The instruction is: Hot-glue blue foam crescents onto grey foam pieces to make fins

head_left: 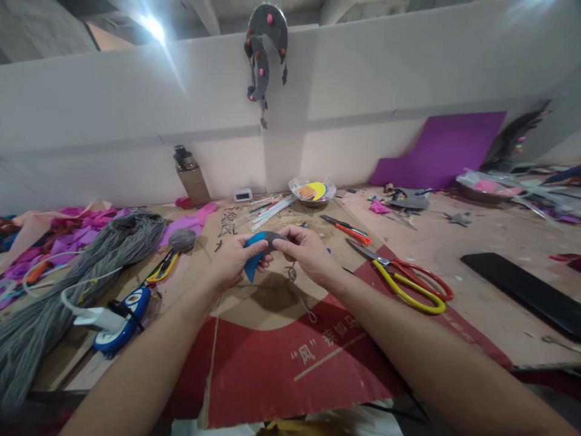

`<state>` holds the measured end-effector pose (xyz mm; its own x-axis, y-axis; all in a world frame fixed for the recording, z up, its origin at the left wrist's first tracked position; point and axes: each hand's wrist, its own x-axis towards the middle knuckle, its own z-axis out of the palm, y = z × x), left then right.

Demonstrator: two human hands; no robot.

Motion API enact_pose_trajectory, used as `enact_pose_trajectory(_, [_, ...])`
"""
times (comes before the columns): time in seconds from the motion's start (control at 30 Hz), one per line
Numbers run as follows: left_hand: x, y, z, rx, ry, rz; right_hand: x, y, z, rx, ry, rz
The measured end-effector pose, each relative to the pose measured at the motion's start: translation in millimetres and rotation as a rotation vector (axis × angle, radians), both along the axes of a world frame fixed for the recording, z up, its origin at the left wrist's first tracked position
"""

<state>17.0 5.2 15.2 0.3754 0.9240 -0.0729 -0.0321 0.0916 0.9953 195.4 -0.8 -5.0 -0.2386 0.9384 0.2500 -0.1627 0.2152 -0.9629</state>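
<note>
A curved felt piece (257, 257), blue on one part and grey on another, is held up over the cardboard. My left hand (238, 257) pinches its blue end between thumb and fingers. At the grey end, my right hand (304, 249) grips with thumb and fingertips. Below the right hand a thin grey cord (308, 312) with a looped end hangs or lies over the cardboard; where it attaches is hidden. Large scissors (399, 272) with red and yellow handles lie right of my right hand, and orange-handled scissors (347, 229) rest just beyond them.
Red-and-brown cardboard (254, 363) covers the table's middle. Grey yarn (91, 272), a yarn ball (183, 240) and a blue power strip (124, 321) lie left. A bottle (191, 178) and a bowl (313, 201) stand behind. A black flat object (521, 290) lies right. A grey crescent ornament (267, 27) hangs on the wall.
</note>
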Motion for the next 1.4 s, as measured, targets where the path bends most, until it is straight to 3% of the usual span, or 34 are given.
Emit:
enact_pose_trajectory(0.13, [0.6, 4.1, -6.0, 0.019, -0.013, -0.015, 0.2, -1.2, 1.5, 0.023, -0.003, 0.000])
enact_pose_trajectory(0.23, [-1.6, 12.7, -11.4, 0.125, -0.030, 0.162, 2.8, -2.2, 4.5, 0.079, -0.046, -0.089])
enact_pose_trajectory(0.33, [-9.4, 22.1, -13.1, 0.304, 0.083, 0.452, 8.3, -2.6, 6.8, 0.312, -0.223, -0.294])
enact_pose_trajectory(0.4, [-14.5, 24.4, -11.4, 0.281, 0.160, 0.506, 12.0, -2.9, 6.8, 0.577, -0.387, -0.390])
enact_pose_trajectory(0.47, [-16.1, 22.4, -9.1, 0.051, 0.136, 0.386, 14.3, -3.4, 5.6, 0.825, -0.529, -0.411])
enact_pose_trajectory(0.57, [-11.4, 15.2, -7.8, -0.300, -0.049, 0.058, 14.9, -4.2, 2.5, 1.082, -0.714, -0.355])
enact_pose_trajectory(0.63, [-7.3, 12.0, -8.8, -0.362, -0.160, -0.067, 14.4, -4.1, 0.7, 1.200, -0.809, -0.313])
enact_pose_trajectory(0.73, [-5.6, 12.9, -12.0, -0.298, -0.196, -0.034, 13.4, -2.7, -1.7, 1.292, -0.892, -0.298])
enact_pose_trajectory(0.87, [-10.3, 18.2, -15.4, -0.239, -0.172, 0.026, 12.3, 0.3, -5.1, 1.287, -1.000, -0.310])
enact_pose_trajectory(1.07, [-12.6, 17.8, -14.2, -0.333, -0.153, -0.028, 13.1, 1.4, -7.0, 1.272, -1.020, -0.274])
enact_pose_trajectory(1.17, [-11.7, 19.5, -14.7, -0.267, -0.116, -0.022, 12.9, 1.5, -7.3, 1.202, -1.039, -0.268])
enact_pose_trajectory(1.3, [-11.6, 26.6, -16.0, -0.039, -0.104, 0.212, 10.5, 1.5, -8.2, 0.975, -1.038, -0.324])
enact_pose_trajectory(1.4, [-15.4, 34.0, -16.4, 0.096, -0.187, 0.402, 8.3, 1.6, -8.7, 0.797, -0.975, -0.286])
